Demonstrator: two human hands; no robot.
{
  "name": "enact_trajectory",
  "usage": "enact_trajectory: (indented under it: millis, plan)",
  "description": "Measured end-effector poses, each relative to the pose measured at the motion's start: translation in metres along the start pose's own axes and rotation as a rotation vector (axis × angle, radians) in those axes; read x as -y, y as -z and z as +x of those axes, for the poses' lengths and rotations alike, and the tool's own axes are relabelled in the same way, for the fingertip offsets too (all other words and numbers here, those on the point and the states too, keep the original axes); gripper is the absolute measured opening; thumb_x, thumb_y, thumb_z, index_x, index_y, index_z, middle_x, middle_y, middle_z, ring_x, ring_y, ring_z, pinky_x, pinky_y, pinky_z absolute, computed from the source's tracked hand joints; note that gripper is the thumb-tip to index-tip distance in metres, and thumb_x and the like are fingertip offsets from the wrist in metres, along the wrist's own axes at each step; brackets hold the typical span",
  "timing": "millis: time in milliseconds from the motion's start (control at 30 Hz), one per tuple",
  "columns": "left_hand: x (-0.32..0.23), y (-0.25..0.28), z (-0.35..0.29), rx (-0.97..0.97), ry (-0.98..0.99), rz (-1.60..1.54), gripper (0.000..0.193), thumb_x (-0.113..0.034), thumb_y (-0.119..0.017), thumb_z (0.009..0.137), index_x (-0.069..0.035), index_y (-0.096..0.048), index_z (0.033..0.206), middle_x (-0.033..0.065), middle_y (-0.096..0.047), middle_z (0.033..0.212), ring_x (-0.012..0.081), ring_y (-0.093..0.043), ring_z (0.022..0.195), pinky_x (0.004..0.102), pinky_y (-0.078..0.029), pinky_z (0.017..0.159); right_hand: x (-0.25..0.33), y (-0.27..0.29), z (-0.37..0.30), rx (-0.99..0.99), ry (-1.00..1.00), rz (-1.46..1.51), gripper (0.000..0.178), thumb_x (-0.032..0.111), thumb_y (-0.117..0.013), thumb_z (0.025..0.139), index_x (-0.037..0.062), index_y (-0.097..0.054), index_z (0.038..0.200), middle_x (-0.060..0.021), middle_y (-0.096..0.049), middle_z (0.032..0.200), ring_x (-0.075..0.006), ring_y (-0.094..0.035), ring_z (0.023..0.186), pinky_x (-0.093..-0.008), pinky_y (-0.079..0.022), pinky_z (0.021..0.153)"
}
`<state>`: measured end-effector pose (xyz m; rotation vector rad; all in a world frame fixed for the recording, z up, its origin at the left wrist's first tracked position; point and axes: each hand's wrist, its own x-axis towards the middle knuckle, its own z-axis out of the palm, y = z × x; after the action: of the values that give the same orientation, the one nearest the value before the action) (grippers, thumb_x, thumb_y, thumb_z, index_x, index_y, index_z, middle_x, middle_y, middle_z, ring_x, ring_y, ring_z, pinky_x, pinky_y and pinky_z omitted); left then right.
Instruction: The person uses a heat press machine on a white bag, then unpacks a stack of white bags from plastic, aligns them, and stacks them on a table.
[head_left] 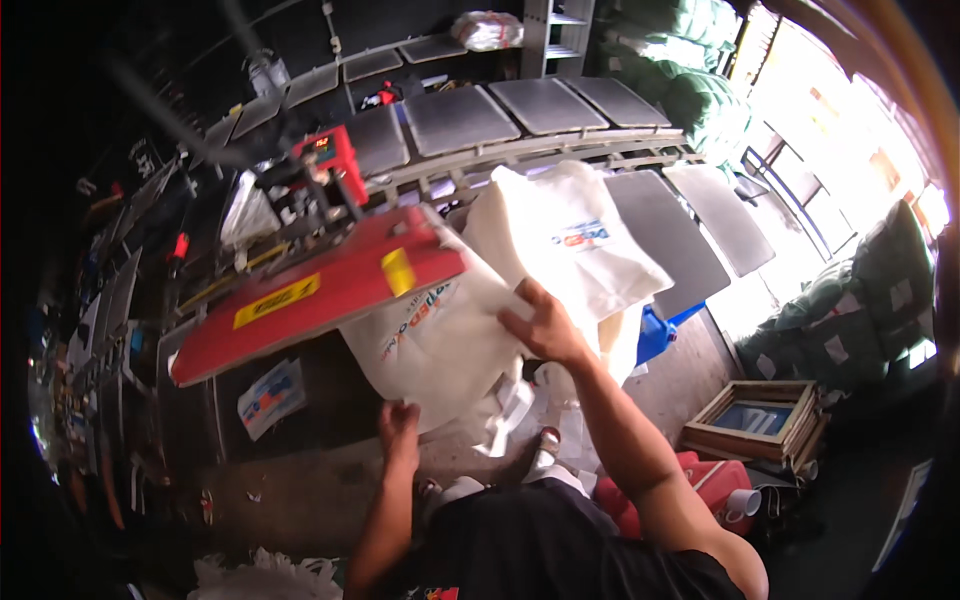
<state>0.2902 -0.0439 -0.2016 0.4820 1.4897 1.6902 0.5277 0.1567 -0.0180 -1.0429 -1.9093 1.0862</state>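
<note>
A white printed cloth bag [455, 345] lies partly under the raised red plate of a heat press [330, 265]. My left hand [400, 425] pinches the bag's near edge. My right hand [545, 322] is closed on its right side, fingers bent over the fabric. Just beyond, a heap of white printed bags [570, 225] drapes over the grey platens, with folds hiding the lower ones. A small printed transfer sheet [270, 398] rests on a dark platen left of the bag. White strips [510, 415] hang below the cloth, near my right forearm.
A row of grey platens [460, 120] runs along the far side. A red control box [330, 165] stands behind the press. Blue plastic [655, 335] shows beneath the heap. Wooden frames [750, 425], a red container [690, 490] and green wrapped bales [850, 310] sit at right.
</note>
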Motion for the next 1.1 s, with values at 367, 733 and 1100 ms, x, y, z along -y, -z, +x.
enact_trajectory:
  millis: [367, 733, 1100]
  plan:
    - [-0.046, -0.302, 0.048, 0.177, -0.313, 0.210, 0.015, -0.009, -0.071, 0.089, -0.003, -0.059, 0.096, 0.0025, -0.063, 0.086, 0.0109, -0.060, 0.076, 0.0277, -0.051, 0.070, -0.176, 0.258, 0.009, -0.444, -0.384, 0.819, 0.029, 0.012, -0.066, 0.096, -0.0021, -0.054, 0.118, -0.0166, -0.069, 0.105, -0.0276, -0.073, 0.083, -0.0415, -0.064, 0.067]
    - [-0.033, -0.322, 0.045, 0.204, -0.076, 0.433, 0.032, -0.014, -0.073, 0.089, 0.002, -0.069, 0.117, 0.0120, -0.072, 0.101, 0.0167, -0.072, 0.075, 0.0280, -0.058, 0.058, -0.182, 0.233, -0.024, 0.082, -0.578, 0.515, 0.037, 0.021, -0.065, 0.098, -0.0084, -0.055, 0.118, -0.0162, -0.071, 0.092, -0.0260, -0.072, 0.073, -0.0379, -0.060, 0.073]
    - [-0.022, -0.273, 0.032, 0.522, -0.160, 0.627, 0.076, -0.026, -0.075, 0.084, 0.008, -0.046, 0.145, 0.0270, -0.050, 0.148, 0.0340, -0.049, 0.139, 0.0365, -0.041, 0.114, -0.177, 0.238, -0.024, 0.029, -0.481, 0.482, 0.073, 0.013, -0.072, 0.088, 0.0028, -0.035, 0.150, -0.0162, -0.072, 0.095, -0.0241, -0.068, 0.069, -0.0350, -0.057, 0.069]
